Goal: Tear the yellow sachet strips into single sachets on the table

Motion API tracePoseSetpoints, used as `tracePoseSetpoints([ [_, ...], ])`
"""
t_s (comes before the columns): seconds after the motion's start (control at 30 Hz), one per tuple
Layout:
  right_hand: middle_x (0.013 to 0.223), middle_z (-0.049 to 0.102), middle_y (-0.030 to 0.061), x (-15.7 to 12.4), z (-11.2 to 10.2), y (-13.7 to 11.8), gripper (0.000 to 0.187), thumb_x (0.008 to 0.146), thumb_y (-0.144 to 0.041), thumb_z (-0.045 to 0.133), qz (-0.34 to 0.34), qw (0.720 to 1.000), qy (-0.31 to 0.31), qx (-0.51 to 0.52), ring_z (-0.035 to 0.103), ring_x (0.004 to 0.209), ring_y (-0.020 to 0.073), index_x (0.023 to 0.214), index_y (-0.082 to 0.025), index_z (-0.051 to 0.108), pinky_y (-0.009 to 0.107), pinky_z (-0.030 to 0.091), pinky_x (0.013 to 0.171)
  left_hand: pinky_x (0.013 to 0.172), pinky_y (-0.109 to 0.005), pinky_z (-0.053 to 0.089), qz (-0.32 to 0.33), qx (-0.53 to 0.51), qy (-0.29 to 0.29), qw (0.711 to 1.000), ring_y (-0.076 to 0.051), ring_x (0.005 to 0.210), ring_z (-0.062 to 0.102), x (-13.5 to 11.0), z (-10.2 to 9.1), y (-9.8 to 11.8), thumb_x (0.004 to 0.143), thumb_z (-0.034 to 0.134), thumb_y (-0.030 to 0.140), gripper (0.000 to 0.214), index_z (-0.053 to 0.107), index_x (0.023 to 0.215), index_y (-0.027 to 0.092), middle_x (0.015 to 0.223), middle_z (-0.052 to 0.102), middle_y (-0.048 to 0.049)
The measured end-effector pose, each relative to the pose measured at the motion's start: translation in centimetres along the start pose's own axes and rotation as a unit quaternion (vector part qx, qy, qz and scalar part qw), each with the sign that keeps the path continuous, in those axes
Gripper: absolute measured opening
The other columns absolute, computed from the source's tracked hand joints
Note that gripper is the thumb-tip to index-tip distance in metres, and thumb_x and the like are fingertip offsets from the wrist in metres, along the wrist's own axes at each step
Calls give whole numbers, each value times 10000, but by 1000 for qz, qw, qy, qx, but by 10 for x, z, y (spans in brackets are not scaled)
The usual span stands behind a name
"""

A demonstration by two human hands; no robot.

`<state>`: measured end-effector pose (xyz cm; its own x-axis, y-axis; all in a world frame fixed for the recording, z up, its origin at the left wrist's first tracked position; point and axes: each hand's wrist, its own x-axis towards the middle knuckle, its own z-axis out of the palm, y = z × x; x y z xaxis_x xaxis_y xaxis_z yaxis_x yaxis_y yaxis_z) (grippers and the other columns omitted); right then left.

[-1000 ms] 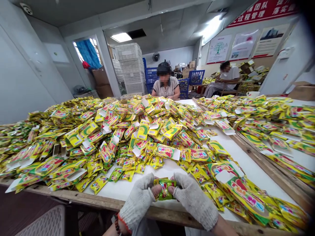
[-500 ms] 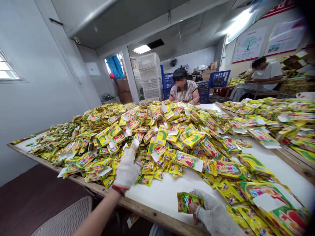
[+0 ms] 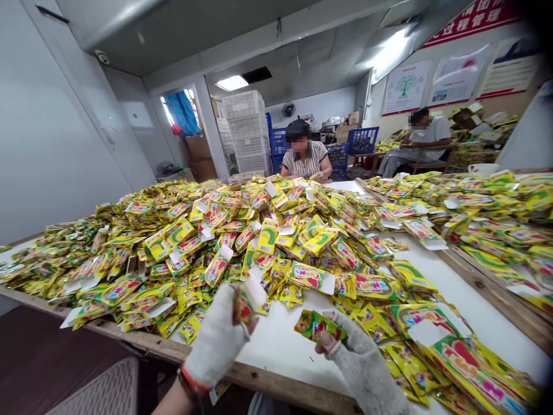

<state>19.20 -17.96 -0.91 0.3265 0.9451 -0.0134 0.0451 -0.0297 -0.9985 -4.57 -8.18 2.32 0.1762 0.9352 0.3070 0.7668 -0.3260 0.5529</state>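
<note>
My left hand (image 3: 220,334), in a white glove with bare fingertips, grips a small candy box (image 3: 244,305). The box is blurred, and its white flap stands out on the right. Pinched between thumb and fingers of my gloved right hand (image 3: 349,346) are several green and yellow candy sachets (image 3: 317,326), held just above the white tabletop (image 3: 276,340). In front of both hands rises a heap of yellow boxes (image 3: 309,275) and loose sachets, many boxes with white flaps open. More boxes (image 3: 470,360) lie to the right of my right hand.
A wooden rim (image 3: 259,377) edges the table on my side, and a wooden divider (image 3: 484,282) crosses at right. One person (image 3: 306,158) sits across the table; another (image 3: 425,141) sits farther back. White crates (image 3: 246,127) and blue crates (image 3: 339,158) are stacked behind.
My left hand has come back from the heap toward me with a candy box in it. My right hand has moved slightly up and left, still holding the sachets. The view has shifted right.
</note>
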Motion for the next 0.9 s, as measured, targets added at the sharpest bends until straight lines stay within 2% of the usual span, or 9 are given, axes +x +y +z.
tracePoseSetpoints([
  [0.07,686,690,30,-3,3,-8,594,738,-658,630,-23,999,25,16,676,643,226,1090,-180,597,338,548,610,1033,-439,452,61,7,-19,998,-303,1149,583,-20,17,10,676,662,263,588,494,1240,251,1234,622,-95],
  [0.17,668,671,25,-6,-2,-18,496,774,-597,611,-38,997,16,-59,652,615,215,1039,-180,639,326,538,591,1037,-496,437,155,34,-13,987,-331,1170,570,-35,36,18,689,656,224,571,505,1238,265,1239,627,-119],
  [0.27,744,697,45,-6,-13,-24,322,775,-457,636,-54,983,-2,-175,654,722,239,948,-190,683,341,535,673,974,-493,472,214,53,-15,975,-322,1112,594,-36,42,25,724,658,220,535,516,1238,259,1175,649,-122],
  [0.4,906,724,55,-4,-20,-29,175,769,-293,625,-86,961,-69,-252,636,882,254,890,-209,719,365,503,818,915,-488,485,277,88,-71,954,-305,1051,599,-36,43,40,703,624,127,546,554,1227,263,1166,641,-106],
  [0.47,926,723,56,-3,-19,-30,184,750,-258,635,-83,957,-63,-269,625,909,259,907,-211,720,370,491,840,870,-490,499,285,91,-88,950,-304,1000,605,-37,45,45,683,615,113,544,568,1209,246,1136,646,-108],
  [0.6,853,719,31,-4,-17,-27,145,748,-239,623,-56,965,-14,-254,631,850,240,870,-228,700,331,495,775,839,-480,516,259,68,-54,962,-314,990,596,-39,50,45,698,620,142,539,551,1226,227,1158,632,-125],
  [0.77,797,726,26,-8,-10,-24,167,787,-216,555,-115,964,-34,-236,639,777,207,751,-232,717,288,493,716,817,-438,527,296,28,-26,954,-285,958,597,-43,58,48,730,588,114,534,537,1253,209,1081,635,-115],
  [0.83,681,704,30,-10,-8,-25,245,838,-269,499,-82,969,-63,-223,631,639,184,804,-224,737,271,488,614,820,-444,529,281,33,-31,959,-285,951,602,-43,59,53,727,566,98,512,559,1228,204,1069,641,-115],
  [0.9,509,620,1,-13,-8,-27,349,881,-378,448,1,978,-92,-185,559,446,153,989,-196,726,243,423,459,839,-470,527,247,52,-43,967,-306,980,601,-42,60,56,710,568,102,522,572,1221,206,1110,640,-125],
])
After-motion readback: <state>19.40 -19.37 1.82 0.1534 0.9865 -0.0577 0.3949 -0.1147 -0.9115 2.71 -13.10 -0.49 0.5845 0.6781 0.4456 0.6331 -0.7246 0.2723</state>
